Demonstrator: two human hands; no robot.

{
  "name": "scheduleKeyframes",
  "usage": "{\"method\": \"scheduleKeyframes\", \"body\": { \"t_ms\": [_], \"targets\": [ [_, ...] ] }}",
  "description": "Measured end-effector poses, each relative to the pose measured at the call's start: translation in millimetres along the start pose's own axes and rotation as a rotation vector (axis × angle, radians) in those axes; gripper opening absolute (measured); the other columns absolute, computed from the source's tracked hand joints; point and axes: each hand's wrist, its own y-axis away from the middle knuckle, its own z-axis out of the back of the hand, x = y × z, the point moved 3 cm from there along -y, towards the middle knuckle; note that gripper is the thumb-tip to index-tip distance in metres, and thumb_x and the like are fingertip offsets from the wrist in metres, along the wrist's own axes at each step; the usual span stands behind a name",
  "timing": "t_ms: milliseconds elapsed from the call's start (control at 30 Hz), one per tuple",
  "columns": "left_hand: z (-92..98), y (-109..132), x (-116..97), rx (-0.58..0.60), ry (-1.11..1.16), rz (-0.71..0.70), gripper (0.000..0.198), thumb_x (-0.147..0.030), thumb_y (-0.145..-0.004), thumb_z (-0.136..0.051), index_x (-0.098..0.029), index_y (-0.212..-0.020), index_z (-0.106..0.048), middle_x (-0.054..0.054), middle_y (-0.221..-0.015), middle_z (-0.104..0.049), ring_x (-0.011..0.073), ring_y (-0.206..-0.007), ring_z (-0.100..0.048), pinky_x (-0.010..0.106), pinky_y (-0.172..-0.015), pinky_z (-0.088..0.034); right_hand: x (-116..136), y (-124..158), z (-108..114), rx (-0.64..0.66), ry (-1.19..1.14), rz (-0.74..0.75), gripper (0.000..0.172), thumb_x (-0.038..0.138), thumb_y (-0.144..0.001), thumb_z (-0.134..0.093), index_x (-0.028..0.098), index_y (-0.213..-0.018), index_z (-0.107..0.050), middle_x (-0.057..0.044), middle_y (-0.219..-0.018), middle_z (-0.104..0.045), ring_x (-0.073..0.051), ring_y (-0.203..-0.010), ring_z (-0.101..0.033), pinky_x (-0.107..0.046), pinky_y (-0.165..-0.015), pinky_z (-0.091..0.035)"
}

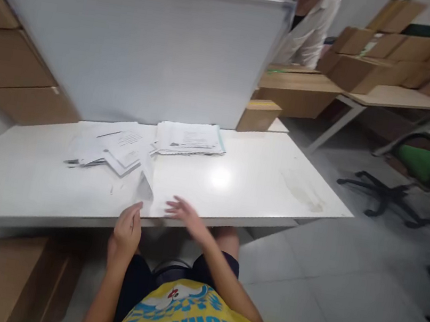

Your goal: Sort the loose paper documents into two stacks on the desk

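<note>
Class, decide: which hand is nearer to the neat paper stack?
Right. The right hand is in front of the stack; the left hand is farther off, front-left of it.

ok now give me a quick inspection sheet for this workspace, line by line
Surface: white table, faint smear near its right end
Job's things: bent sheet by the left hand; loose papers; neater paper stack
Clutter: small box by the back edge
Grip: left fingers together, contact with sheet unclear; right hand open
Cables: nothing seen
Surroundings: white panel, stacked boxes, two people, wheeled chair
</note>
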Motion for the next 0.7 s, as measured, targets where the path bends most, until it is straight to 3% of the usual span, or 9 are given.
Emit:
{"method": "scheduleKeyframes", "body": {
  "t_ms": [33, 133, 233, 333, 433, 500, 533, 600, 700],
  "targets": [
    [-6.0, 2.1, -5.1, 0.078, 0.043, -0.087, 0.028, -0.015, -0.099, -0.048, -0.022, -0.118, -0.067, 0.008, -0.109, -0.075, 0.0214, -0.104, -0.071, 0.038, -0.092, -0.058, -7.8, 4.3, -21.4, 0.098, -0.122, -0.033, 0.058, 0.058, -0.066, -0.078, 0.025, -0.114, -0.067, -0.008, -0.11, -0.072, -0.023, -0.089, -0.069, -0.039, -0.077, -0.058],
    [-24.0, 1.5, -13.6, 0.261, 0.142, -0.359, 0.033, -0.011, -0.096, -0.05, -0.023, -0.124, -0.065, 0.008, -0.111, -0.075, 0.0218, -0.104, -0.071, 0.037, -0.089, -0.06, -21.4, 8.3, -42.8, -0.01, -0.33, -0.046, 0.049, 0.058, -0.077, -0.07, 0.026, -0.113, -0.067, -0.007, -0.115, -0.072, -0.024, -0.098, -0.068, -0.038, -0.077, -0.059],
    [-35.3, -7.9, -13.9, 0.433, 0.176, -0.541, 0.034, -0.013, -0.097, -0.049, -0.024, -0.125, -0.065, 0.009, -0.115, -0.075, 0.0216, -0.105, -0.071, 0.038, -0.089, -0.06, -23.7, 12.4, -20.9, -0.243, -0.387, -0.054, 0.051, 0.05, -0.072, -0.075, 0.024, -0.115, -0.067, -0.008, -0.109, -0.074, -0.027, -0.099, -0.068, -0.038, -0.073, -0.061],
    [-47.9, -36.9, -6.5, 0.646, 0.087, -0.579, 0.029, -0.021, -0.099, -0.048, -0.022, -0.119, -0.068, 0.01, -0.112, -0.075, 0.0216, -0.096, -0.072, 0.04, -0.086, -0.059, -29.6, 27.2, 11.5, -0.402, -0.433, -0.132, 0.055, 0.041, -0.067, -0.078, 0.024, -0.118, -0.066, -0.007, -0.111, -0.074, -0.028, -0.1, -0.068, -0.04, -0.072, -0.062],
    [-70.8, -94.8, 29.1, 0.777, -0.123, -0.419, 0.034, -0.032, -0.101, -0.042, -0.019, -0.115, -0.071, 0.013, -0.105, -0.076, 0.0257, -0.101, -0.07, 0.045, -0.095, -0.053, -39.9, 51.6, 35.2, -0.511, -0.424, -0.157, 0.064, 0.034, -0.066, -0.077, 0.027, -0.127, -0.061, -0.004, -0.124, -0.069, -0.027, -0.107, -0.067, -0.039, -0.074, -0.063],
    [-83.7, -137.6, 74.7, 0.772, -0.295, -0.207, 0.042, -0.034, -0.101, -0.041, -0.015, -0.131, -0.063, 0.016, -0.132, -0.067, 0.0291, -0.126, -0.059, 0.048, -0.108, -0.044, -46.1, 69.4, 42.4, -0.539, -0.386, -0.152, 0.071, 0.033, -0.067, -0.077, 0.032, -0.135, -0.056, -0.002, -0.132, -0.065, -0.026, -0.11, -0.066, -0.039, -0.076, -0.063],
    [-88.3, -154.5, 99.7, 0.797, -0.376, -0.104, 0.049, -0.036, -0.099, -0.046, -0.012, -0.142, -0.054, 0.017, -0.147, -0.054, 0.0309, -0.138, -0.049, 0.048, -0.114, -0.038, -48.6, 78.3, 43.5, -0.545, -0.363, -0.146, 0.074, 0.034, -0.068, -0.077, 0.035, -0.139, -0.053, -0.001, -0.136, -0.063, -0.025, -0.111, -0.065, -0.039, -0.077, -0.063],
    [-93.4, -175.5, 143.8, 0.911, -0.508, 0.078, 0.076, -0.044, -0.092, -0.059, -0.004, -0.153, -0.036, 0.022, -0.162, -0.03, 0.0369, -0.149, -0.031, 0.049, -0.12, -0.03, -52.7, 94.8, 41.4, -0.552, -0.316, -0.132, 0.078, 0.037, -0.071, -0.076, 0.038, -0.143, -0.048, 0.001, -0.142, -0.059, -0.025, -0.113, -0.065, -0.037, -0.076, -0.063],
    [-94.7, -186.3, 177.4, 0.971, -0.568, 0.14, 0.075, -0.041, -0.093, -0.057, -0.004, -0.154, -0.035, 0.021, -0.162, -0.03, 0.0339, -0.15, -0.03, 0.045, -0.122, -0.026, -57.9, 109.8, 32.8, -0.581, -0.277, -0.119, 0.082, 0.041, -0.071, -0.076, 0.038, -0.148, -0.045, 0.0, -0.146, -0.055, -0.026, -0.116, -0.064, -0.035, -0.075, -0.064]
  ]
}}
